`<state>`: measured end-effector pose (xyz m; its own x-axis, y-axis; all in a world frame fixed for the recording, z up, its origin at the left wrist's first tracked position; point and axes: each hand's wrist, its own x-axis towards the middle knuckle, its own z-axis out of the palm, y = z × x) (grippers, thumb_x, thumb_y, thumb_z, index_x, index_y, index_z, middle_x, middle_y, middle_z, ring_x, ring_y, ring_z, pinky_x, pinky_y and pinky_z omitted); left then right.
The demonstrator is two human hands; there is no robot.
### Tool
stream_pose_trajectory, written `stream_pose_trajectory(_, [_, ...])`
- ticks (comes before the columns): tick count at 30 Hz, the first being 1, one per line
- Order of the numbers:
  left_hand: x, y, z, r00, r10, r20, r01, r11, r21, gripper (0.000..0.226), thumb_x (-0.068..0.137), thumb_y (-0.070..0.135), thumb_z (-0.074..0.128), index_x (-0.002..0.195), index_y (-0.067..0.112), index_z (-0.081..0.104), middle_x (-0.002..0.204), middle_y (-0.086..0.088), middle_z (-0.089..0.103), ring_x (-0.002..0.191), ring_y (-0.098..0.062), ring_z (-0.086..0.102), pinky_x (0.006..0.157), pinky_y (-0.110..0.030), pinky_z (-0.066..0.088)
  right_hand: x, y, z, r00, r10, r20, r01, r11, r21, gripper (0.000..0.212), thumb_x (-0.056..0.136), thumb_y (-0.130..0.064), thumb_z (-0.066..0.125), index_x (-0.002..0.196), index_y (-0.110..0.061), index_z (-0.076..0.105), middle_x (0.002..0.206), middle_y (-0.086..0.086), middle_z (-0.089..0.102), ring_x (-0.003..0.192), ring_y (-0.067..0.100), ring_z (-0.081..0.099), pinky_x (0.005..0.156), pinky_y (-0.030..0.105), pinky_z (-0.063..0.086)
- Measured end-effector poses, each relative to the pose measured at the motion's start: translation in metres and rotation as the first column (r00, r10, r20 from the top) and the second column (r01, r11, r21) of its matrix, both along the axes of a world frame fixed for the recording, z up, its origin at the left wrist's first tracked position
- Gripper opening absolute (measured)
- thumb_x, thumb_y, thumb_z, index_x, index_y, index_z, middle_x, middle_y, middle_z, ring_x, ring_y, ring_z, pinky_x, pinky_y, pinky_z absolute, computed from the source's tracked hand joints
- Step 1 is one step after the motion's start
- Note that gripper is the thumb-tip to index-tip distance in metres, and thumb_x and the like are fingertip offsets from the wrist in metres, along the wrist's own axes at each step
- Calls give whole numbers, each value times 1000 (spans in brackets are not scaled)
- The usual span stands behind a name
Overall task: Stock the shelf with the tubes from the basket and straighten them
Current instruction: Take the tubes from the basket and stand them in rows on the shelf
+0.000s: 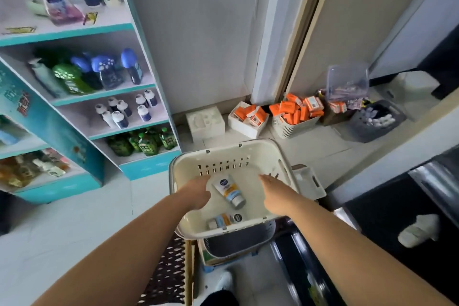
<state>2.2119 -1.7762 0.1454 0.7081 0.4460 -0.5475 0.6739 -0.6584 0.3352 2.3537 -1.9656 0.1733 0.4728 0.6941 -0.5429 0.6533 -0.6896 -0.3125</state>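
Illumination is bright, even and diffuse; shadows are soft. Wide-angle distortion bends the teal-edged white shelf unit (67, 33) and cream door frame (305, 32). Upper-left shelf contents are blurred. Glare streaks the glossy black surface (387, 218).

The basket (248, 143) sits in front, on stacked containers. Inside it, the centre tube (229, 191) lies on the bottom and the near tube (223, 220) lies against the front wall. The left grip (196, 194) is just left of the centre tube; the right grip (275, 194) is to its right, apart. The shelf (106, 93) stands to the left, and box bins (293, 119) sit on the floor behind
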Motion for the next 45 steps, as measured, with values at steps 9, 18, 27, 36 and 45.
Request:
stream_pose_trajectory(9, [16,29,-56,991,-53,-125,41,995,-96,64,98,19,45,154,11,15,160,-10,18,146,-24,21,115,-27,19,4,35,-49,995,-68,-73,59,992,-115,69,94,1,36,155,-13,7,163,5,11,148,21,15,120,36,18])
stream_pose_trajectory(18, [20,33,-91,975,-77,-207,39,983,-179,64,97,15,42,155,13,14,161,-8,18,146,-24,20,116,-28,20,6,46,-76,982,-104,-156,69,974,-216,70,95,-1,40,155,-12,5,162,7,11,147,25,19,120,36,19])
stream_pose_trajectory(27, [23,2,-137,928,-235,-289,143,942,-305,56,93,17,53,146,14,37,146,-8,46,131,-25,46,103,-31,41,12,68,-140,943,-223,-249,154,951,-269,36,95,-13,48,131,-15,48,126,12,58,107,26,59,90,36,48])
stream_pose_trajectory(36, [35,-10,-172,912,-297,-282,228,940,-252,31,84,18,61,113,6,59,115,-15,61,104,-29,59,77,-29,45,4,98,-195,817,-480,-319,436,877,-204,40,90,-27,60,124,-9,51,123,12,57,107,29,59,88,33,48])
stream_pose_trajectory(45, [31,12,-185,873,-233,-428,155,966,-209,30,86,16,63,112,3,62,118,-15,62,109,-29,60,79,-29,46,6,81,-209,803,-516,-299,425,847,-320,55,80,-20,67,129,-12,42,125,14,48,113,33,53,94,36,46])
